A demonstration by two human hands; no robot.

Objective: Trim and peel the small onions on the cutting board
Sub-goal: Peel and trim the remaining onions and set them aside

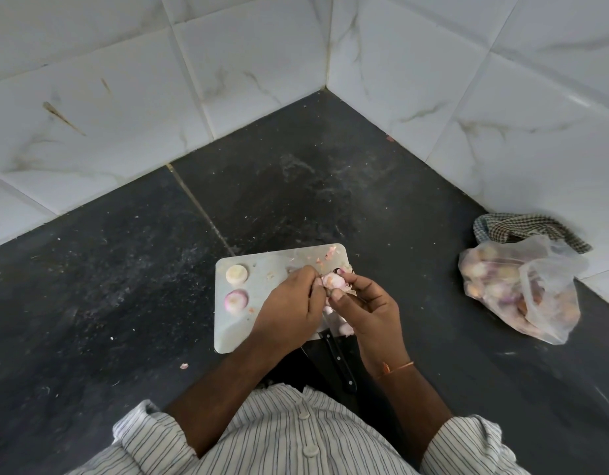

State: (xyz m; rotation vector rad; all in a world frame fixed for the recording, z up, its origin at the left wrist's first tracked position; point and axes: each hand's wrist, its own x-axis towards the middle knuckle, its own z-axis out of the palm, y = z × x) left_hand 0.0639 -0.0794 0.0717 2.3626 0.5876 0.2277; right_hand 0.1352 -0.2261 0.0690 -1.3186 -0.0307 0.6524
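Just right of centre in the lower middle of the frame, both hands work on one small onion (331,280) held above the cutting board (234,332). The left hand (293,305) pinches it from the left with curled fingertips; the right hand (371,308) curls round it from the right, thumb pressed against its near side. Each grip is closed on the bulb, with nothing else in either hand.

A bulb this small is likely light and firm, but its papery skin tears easily and the flesh under it gets slick, so the better hold is probably at the trimmed ends, lifting the skin from a cut edge.

Two trimmed onions, a pale one (237,272) and a pink one (236,299), lie at the board's left side; peel scraps (330,252) litter its top right. A black-handled knife (341,361) rests at the board's lower edge, between the wrists.

The worktop (125,286) is dark speckled stone, dusty with crumbs, set into a corner of white marbled wall tiles (227,63). At right, a clear plastic bag of onions (519,293) sits beside a checked cloth (526,231).
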